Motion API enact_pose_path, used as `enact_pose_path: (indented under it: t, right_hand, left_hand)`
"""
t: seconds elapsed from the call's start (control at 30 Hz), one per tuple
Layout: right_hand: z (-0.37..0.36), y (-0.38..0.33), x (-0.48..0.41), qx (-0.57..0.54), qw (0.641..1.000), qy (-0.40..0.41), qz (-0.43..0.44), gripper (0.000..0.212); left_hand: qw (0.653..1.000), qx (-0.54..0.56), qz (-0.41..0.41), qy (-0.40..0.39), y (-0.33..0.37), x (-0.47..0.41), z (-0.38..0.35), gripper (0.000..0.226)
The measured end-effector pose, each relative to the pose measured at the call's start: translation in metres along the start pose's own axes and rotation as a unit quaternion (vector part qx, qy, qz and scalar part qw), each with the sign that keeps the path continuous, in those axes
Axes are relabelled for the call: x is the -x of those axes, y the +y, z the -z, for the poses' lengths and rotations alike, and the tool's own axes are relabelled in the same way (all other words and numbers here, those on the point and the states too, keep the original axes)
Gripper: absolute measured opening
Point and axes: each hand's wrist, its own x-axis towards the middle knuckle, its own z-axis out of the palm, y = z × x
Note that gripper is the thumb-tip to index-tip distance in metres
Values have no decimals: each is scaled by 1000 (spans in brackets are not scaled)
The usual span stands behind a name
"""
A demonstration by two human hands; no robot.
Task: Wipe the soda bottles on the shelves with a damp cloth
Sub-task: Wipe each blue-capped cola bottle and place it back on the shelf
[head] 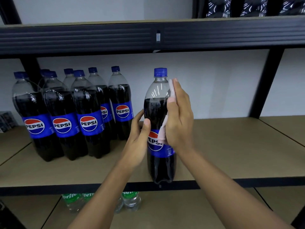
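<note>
White wall, black metal rack with tan boards. On the middle shelf, the held bottle is at the front edge, centre of view. Its base overlaps the black front lip, so I cannot tell whether it is resting there or lifted.

The key relation is that the bottle stands between the two hands with its long axis vertical and the cap on top.
- **Left hand:** The left hand grips the bottle's left flank around label height, with the thumb across the front and the other fingers curled behind.
- **Right hand:** The right hand lies flat on the right flank. Its fingers are straight and point up toward the shoulder, pressing the cloth to the plastic. They are not curled round anything.
- **Next move:** Both hands are in contact, and the right one does the wiping. The next stroke likely runs along the vertical axis, or the left hand turns the bottle.

The bottle is large, clear plastic with dark cola, a blue Pepsi label and glossy highlights. No grime is visible. The cloth is pale pink, thin and mostly hidden under the palm.

Other Pepsi bottles are clustered on the left of the same shelf, well apart from the held one. Sprite bottles are on the shelf below.
</note>
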Motion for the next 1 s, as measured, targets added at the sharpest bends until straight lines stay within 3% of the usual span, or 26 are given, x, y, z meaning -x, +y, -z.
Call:
enact_pose_path:
  t: [0.17,0.33,0.47,0.63,0.8,0.87,1.0]
  right_hand:
    - [-5,32,49,97,993,5,70,56]
    - [9,80,118,126,990,-61,-1,55]
    - [0,51,79,45,998,-33,-24,50]
    - [-6,4,2,-4,1000,-5,-3,48]
    - [-12,23,33,70,995,19,66,53]
    - [-7,46,65,86,995,-14,54,56]
    - [6,71,110,74,995,-72,-12,53]
  left_hand:
    - [1000,-17,-15,4,3,4,-7,61]
    - [1000,-12,-12,16,-4,-2,-5,52]
    - [1000,25,-10,15,-5,-1,-5,64]
    - [1000,-27,5,5,-9,-3,4,68]
    - [1000,0,8,20,-5,0,0,67]
    - [1000,-5,12,21,0,2,-3,55]
    - [998,-42,-6,36,-4,1,-4,61]
